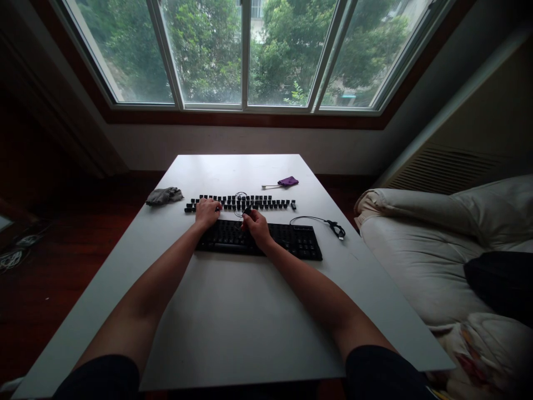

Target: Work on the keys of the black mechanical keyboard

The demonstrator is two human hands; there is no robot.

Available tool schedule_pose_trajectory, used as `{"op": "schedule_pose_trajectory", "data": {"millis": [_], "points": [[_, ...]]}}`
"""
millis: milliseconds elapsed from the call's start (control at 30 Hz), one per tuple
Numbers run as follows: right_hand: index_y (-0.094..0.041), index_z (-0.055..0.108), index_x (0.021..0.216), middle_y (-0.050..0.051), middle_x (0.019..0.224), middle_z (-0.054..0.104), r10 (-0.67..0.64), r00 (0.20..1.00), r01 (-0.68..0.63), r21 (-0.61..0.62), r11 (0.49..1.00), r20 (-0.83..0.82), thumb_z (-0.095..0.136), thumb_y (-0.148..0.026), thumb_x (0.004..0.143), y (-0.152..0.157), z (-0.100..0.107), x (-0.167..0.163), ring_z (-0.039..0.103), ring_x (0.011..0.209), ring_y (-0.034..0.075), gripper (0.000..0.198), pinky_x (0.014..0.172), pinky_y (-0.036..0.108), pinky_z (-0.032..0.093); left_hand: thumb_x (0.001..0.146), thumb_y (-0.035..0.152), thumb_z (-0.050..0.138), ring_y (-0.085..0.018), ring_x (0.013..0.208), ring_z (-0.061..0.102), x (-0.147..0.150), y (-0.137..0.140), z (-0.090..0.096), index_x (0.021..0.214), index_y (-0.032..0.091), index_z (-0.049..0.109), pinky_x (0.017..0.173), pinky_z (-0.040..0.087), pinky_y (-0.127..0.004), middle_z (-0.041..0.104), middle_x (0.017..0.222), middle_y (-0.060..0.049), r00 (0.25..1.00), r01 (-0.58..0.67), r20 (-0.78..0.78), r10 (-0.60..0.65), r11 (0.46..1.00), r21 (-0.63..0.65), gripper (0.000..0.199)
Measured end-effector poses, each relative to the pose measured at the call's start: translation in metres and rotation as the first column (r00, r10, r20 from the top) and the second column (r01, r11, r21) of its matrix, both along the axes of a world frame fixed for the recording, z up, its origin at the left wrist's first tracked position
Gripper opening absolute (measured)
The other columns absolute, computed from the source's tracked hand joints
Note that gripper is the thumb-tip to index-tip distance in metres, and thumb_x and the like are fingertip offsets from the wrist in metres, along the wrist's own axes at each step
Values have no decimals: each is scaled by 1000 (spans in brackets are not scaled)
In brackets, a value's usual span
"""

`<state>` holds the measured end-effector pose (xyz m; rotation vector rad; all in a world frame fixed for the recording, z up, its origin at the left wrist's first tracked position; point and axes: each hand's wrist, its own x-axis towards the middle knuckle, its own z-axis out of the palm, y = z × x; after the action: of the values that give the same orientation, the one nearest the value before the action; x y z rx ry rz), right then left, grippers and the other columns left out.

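Note:
A black keyboard (297,244) lies across the middle of the white table. Behind it stand rows of loose black keycaps (278,204). My left hand (207,212) rests at the left part of these rows, its fingers curled together around a small dark keycap at the fingertips. Over the keyboard's back edge, my right hand (258,229) pinches a small black piece (248,211), whose exact kind is too small to tell. A thin wire loop (241,194) shows among the keycaps, and fine wire also appears beside the right fingertips. My fingers hide part of the keyboard.
The keyboard's cable (335,228) lies coiled at the right, its plug near the table (245,328) edge. A grey cloth (164,195) sits at the left edge. Further back are a purple pouch (288,181) and a thin white-tipped stick (270,186). A padded sofa (416,250) stands at right.

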<state>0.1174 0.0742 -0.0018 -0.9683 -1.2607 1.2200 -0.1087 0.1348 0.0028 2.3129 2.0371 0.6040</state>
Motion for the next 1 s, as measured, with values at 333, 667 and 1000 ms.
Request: {"op": "schedule_pose_trajectory", "data": {"millis": [333,667,1000], "points": [[-23,53,78,-2,64,62,-10,1000,10,15,1000,19,64,-46,83,1,-2,0,61,53,15,26,53,26,51,81,24,60,-30,111,51,-3,1,0,97,28,75,95,38,-45,70,112,-5,996,82,30,-81,996,-24,22],[-22,54,81,-2,65,63,9,1000,-9,16,1000,6,65,-46,83,1,-2,1,62,53,14,26,54,26,51,81,22,59,-29,111,52,-7,5,0,101,30,76,97,39,-44,71,113,-3,990,138,26,-138,990,-30,27],[-23,52,79,-2,65,63,0,1000,0,14,1000,14,63,-47,84,1,-1,1,61,55,15,27,54,26,51,89,24,54,-28,111,53,10,-21,10,101,27,74,100,39,-44,70,113,-5,986,112,116,-117,992,50,23]]}}
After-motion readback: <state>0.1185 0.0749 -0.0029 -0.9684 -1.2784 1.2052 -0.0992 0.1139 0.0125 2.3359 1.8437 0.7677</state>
